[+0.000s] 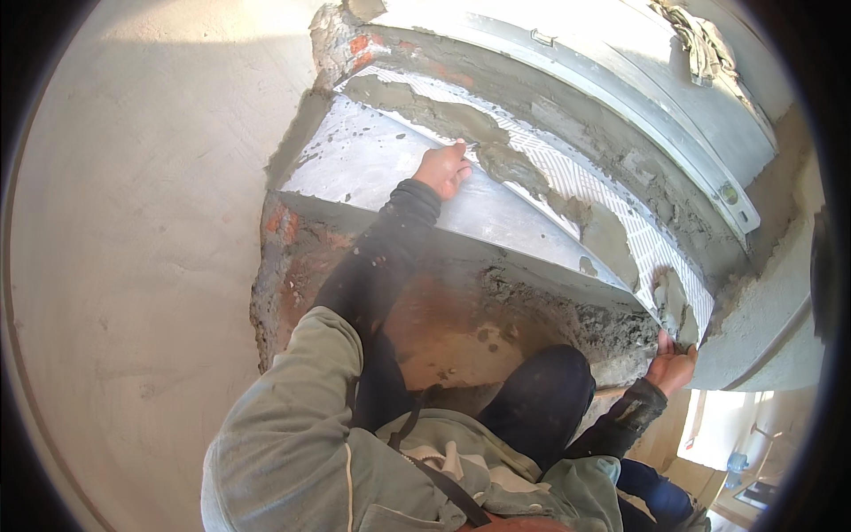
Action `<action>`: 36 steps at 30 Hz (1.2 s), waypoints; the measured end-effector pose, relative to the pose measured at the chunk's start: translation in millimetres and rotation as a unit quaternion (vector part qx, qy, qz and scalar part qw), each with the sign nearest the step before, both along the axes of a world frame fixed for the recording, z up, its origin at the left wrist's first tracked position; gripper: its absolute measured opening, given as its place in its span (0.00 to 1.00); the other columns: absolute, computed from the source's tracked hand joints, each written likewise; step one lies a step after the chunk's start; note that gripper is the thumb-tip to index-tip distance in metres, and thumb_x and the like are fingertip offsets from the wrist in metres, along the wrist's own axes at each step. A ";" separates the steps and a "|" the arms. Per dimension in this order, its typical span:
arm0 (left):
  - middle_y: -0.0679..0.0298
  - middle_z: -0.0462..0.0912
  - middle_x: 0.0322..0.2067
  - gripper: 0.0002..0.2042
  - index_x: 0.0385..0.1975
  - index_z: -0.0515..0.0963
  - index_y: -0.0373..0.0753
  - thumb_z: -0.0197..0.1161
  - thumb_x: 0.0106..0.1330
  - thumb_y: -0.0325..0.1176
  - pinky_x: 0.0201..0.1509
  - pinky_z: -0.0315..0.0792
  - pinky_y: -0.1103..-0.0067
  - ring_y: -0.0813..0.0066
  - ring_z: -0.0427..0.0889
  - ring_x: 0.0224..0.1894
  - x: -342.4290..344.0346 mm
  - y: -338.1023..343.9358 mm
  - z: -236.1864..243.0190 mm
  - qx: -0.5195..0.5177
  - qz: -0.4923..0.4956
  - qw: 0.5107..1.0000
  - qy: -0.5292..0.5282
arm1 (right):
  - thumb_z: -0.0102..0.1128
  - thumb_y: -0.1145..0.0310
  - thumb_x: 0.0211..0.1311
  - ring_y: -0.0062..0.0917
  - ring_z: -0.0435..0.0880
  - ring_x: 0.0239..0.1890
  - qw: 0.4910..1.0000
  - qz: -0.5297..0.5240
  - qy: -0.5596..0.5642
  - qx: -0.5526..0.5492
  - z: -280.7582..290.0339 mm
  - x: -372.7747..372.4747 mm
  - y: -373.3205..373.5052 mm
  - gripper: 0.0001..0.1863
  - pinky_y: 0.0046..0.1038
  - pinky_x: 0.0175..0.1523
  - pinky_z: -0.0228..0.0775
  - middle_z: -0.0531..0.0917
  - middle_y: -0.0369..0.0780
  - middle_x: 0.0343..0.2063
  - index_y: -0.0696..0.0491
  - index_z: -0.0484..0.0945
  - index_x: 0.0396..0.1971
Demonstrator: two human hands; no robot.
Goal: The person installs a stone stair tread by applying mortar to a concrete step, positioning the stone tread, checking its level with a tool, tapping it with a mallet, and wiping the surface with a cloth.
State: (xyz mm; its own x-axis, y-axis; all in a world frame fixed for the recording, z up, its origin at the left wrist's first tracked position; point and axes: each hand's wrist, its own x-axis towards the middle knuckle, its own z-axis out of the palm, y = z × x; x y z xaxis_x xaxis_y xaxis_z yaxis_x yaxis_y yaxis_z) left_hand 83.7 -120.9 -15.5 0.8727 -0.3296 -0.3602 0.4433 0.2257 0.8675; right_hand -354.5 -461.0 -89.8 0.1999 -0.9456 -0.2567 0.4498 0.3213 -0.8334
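Observation:
A long tile (612, 197) with a pale ribbed back lies across the ledge, grey mortar (425, 111) spread along it in thick dabs. My left hand (446, 168) is closed at its near edge, around the middle of the length. At the right end, my right hand (671, 365) pinches the corner, fingers partly under it. A smooth, shiny grey slab (496, 213) spotted with mortar lies between the ribbed strip and me. How the strip and slab meet is partly hidden by my left hand.
Behind the strip runs a long metal spirit level (729, 193) on a pale surface, with a crumpled cloth (705, 49) beyond. Rough mortar and exposed brick (282, 222) edge the plastered wall (133, 222) at left. My knees (541, 395) are below the ledge. A blue bottle (736, 465) stands lower right.

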 end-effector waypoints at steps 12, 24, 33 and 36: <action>0.55 0.79 0.37 0.09 0.38 0.70 0.27 0.63 0.64 0.19 0.43 0.86 0.71 0.69 0.83 0.36 -10.2 -11.1 -21.6 -0.009 0.080 0.990 -0.116 | 0.47 0.62 0.74 0.44 0.85 0.31 0.988 -0.104 0.112 0.012 33.0 0.5 35.1 0.25 0.39 0.33 0.87 0.77 0.55 0.39 0.71 0.63 0.56; 0.57 0.77 0.30 0.09 0.32 0.70 0.24 0.65 0.57 0.17 0.28 0.83 0.78 0.71 0.82 0.27 6.0 -39.1 22.5 0.040 0.118 0.983 -0.135 | 0.49 0.62 0.75 0.25 0.84 0.31 0.979 -0.040 0.198 -0.029 47.8 25.1 -18.1 0.17 0.25 0.33 0.81 0.82 0.42 0.37 0.62 0.73 0.50; 0.56 0.79 0.35 0.11 0.35 0.70 0.28 0.67 0.58 0.19 0.33 0.84 0.72 0.68 0.85 0.34 24.1 -46.0 5.2 0.013 0.147 0.977 -0.152 | 0.50 0.61 0.75 0.25 0.83 0.31 0.978 -0.060 0.197 -0.024 46.4 38.8 -21.2 0.17 0.26 0.32 0.79 0.82 0.42 0.35 0.61 0.74 0.48; 0.54 0.81 0.38 0.11 0.39 0.70 0.29 0.64 0.60 0.18 0.37 0.85 0.70 0.66 0.85 0.38 23.7 -48.3 -2.2 -0.066 0.144 0.978 -0.137 | 0.49 0.61 0.75 0.26 0.82 0.31 0.973 -0.073 0.218 -0.032 40.6 31.5 -26.9 0.17 0.27 0.32 0.78 0.81 0.42 0.33 0.61 0.74 0.48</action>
